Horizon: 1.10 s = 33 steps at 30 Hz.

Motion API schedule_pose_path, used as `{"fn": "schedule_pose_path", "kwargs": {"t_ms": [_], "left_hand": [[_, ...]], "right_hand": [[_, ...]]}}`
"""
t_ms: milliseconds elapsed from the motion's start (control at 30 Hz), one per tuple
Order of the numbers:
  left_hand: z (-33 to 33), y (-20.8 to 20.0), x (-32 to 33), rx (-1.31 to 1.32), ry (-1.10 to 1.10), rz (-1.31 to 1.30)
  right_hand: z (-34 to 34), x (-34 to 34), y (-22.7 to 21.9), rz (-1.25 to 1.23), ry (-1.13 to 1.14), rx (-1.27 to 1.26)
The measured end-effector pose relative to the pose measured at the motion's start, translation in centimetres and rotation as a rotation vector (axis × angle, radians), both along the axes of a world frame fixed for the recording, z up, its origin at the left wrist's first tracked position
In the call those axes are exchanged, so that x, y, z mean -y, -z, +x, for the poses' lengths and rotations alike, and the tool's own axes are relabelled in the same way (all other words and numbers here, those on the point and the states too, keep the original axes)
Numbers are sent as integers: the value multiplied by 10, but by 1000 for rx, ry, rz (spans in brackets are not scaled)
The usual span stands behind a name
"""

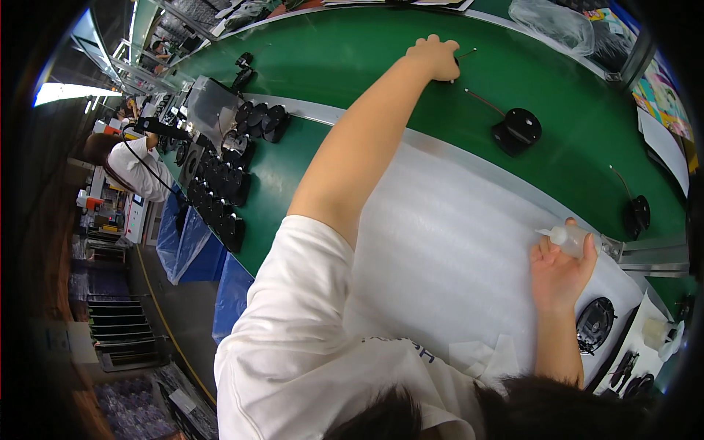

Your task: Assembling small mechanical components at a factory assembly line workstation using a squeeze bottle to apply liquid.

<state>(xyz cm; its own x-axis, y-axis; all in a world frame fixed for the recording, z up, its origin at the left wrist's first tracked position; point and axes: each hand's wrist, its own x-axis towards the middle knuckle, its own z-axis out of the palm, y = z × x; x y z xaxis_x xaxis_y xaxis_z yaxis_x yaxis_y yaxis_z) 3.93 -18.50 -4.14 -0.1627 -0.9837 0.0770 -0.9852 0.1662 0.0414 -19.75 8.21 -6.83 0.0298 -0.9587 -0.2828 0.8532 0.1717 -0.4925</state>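
"One squeeze bottle (572,240): where is it held?"

"Over the right side of the white sheet (455,242), by the curled fingers of the right hand (559,270). Beyond the sheet, a mostly hidden black part (457,61) is covered by the left hand (434,59); whether its fingers pinch cannot be told."

"Any risk?"

"Through careless squeezing, the sheet could be dripped on."

Two hands (434,59), one squeeze bottle (574,239)

Three thin wires (485,103) show over the green tabletop (587,158). Two black units (524,125) sit there in full view, and one oval black part (595,325) lies nearer the person. The black pieces (220,183) clustered at the left overlap too much to count.
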Motion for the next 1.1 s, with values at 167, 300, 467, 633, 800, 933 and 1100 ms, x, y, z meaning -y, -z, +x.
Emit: {"fn": "schedule_pose_path", "kwargs": {"t_ms": [167,300,467,633,800,933,1100], "left_hand": [[19,-1,12,-142,126,322],[11,-3,5,-86,171,265],[4,2,-7,-185,190,201],[30,-6,-59,-340,69,-73],[73,-21,-127,-311,-123,-125],[94,-26,-175,-190,-299,-142],[129,-18,-208,-79,-542,-219]], "right_hand": [[1,0,0,-18,-8,-13],[2,0,0,-22,-7,-27],[-4,-5,-1,-22,-4,-4],[-2,-3,6,-52,-12,74],[0,1,9,-109,-87,104],[1,1,12,-89,24,-11],[2,0,12,-142,18,-161]]}}
